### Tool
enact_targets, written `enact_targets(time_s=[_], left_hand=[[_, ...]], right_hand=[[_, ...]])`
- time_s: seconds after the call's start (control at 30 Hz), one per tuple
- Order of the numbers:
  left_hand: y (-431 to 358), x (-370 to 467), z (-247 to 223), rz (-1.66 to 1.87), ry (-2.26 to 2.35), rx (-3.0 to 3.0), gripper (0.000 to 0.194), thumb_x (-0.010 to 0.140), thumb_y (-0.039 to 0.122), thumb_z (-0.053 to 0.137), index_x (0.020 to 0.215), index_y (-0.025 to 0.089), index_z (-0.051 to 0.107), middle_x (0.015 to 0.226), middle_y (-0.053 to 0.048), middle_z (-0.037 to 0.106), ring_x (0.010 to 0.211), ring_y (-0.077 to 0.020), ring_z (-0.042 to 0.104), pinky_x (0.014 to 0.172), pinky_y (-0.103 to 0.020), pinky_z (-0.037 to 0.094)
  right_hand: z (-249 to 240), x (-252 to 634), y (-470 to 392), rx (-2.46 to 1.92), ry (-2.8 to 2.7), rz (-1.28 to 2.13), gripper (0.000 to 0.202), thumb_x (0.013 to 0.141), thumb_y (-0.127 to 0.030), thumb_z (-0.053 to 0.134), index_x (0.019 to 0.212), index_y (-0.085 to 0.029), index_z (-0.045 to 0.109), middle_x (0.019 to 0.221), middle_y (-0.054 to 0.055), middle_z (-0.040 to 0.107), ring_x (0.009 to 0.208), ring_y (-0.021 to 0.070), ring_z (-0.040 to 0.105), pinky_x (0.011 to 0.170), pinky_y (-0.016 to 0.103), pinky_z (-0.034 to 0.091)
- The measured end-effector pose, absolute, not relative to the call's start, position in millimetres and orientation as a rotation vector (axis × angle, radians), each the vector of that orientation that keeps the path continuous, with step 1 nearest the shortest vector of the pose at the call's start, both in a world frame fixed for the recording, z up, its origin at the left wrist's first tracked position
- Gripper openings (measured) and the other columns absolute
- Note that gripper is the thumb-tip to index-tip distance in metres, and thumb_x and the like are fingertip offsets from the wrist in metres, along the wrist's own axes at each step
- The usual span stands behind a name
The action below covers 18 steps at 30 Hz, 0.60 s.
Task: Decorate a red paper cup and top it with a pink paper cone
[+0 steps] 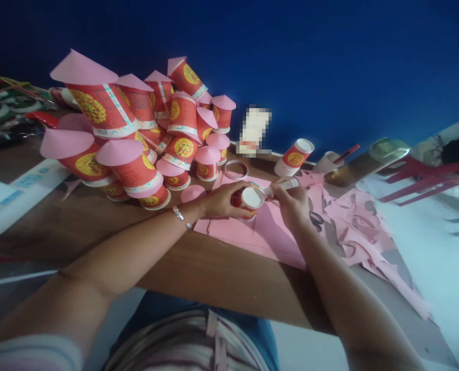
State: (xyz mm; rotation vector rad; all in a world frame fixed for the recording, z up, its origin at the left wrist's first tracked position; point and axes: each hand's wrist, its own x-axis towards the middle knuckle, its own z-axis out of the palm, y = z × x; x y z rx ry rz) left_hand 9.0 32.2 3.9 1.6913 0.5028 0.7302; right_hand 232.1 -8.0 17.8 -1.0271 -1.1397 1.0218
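While the left grip (222,200) closes around the side of a red paper cup (253,198), the white end of the cup faces up, probably to leave the rim within easy reach. The right grip (294,206) is clamped on a pale, slim tube (291,184), angled inward so that its near end meets or almost meets the cup's edge; contact cannot be told. Fingers wrapped low on the wall appear to steady the cup against sideways pressure. Beneath both grips, pink sheets (229,226) lie flat on the counter (198,268), between cup and wood. Just beyond the left grip sits a tape ring (237,178); farther out and to its left, cone-topped cups (106,108) stand piled, some tilted on others, seemingly to save surface. Beyond the right grip, a plain-topped cup (294,156) leans above a white base. Scissors (316,221) rest just right of that grip's wrist, near enough for quick pick-up, with pink offcuts (363,232) spread farther right, outside the space where the grips meet.
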Motion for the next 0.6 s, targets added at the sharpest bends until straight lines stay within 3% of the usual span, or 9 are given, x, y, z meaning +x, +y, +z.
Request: enact_targets(time_s=[0.2,0.33,0.6], left_hand=[[32.1,8.1,4.6,0.725,0.502,1.692,0.061,0.076,0.026,0.092,0.131,0.02,0.067,0.129,-0.013,0.074,0.118,-0.0279,0.071,0.104,-0.045,0.055],[32.1,7.4,5.2,0.708,0.493,1.68,0.064,0.077,0.028,0.092,0.134,0.021,0.066,0.128,-0.013,0.074,0.117,-0.0283,0.072,0.101,-0.044,0.056],[31.3,4.4,9.4,0.707,0.456,1.749,0.068,0.078,0.03,0.092,0.14,0.022,0.065,0.136,-0.015,0.072,0.123,-0.0306,0.07,0.104,-0.046,0.056]], right_hand=[[17.3,231.0,-7.9,-1.004,-1.124,1.017,0.031,0.079,-0.038,0.09,0.086,-0.023,0.064,0.068,-0.004,0.069,0.056,0.0128,0.063,0.058,0.027,0.056],[13.7,231.7,-5.5,-1.0,-1.051,0.994,0.043,0.075,-0.039,0.094,0.096,-0.026,0.058,0.081,-0.005,0.073,0.063,0.0136,0.07,0.059,0.026,0.059],[9.7,235.7,-1.4,-0.97,-0.96,1.08,0.034,0.076,-0.036,0.091,0.095,-0.025,0.065,0.095,0.001,0.081,0.084,0.0186,0.08,0.072,0.029,0.063]])
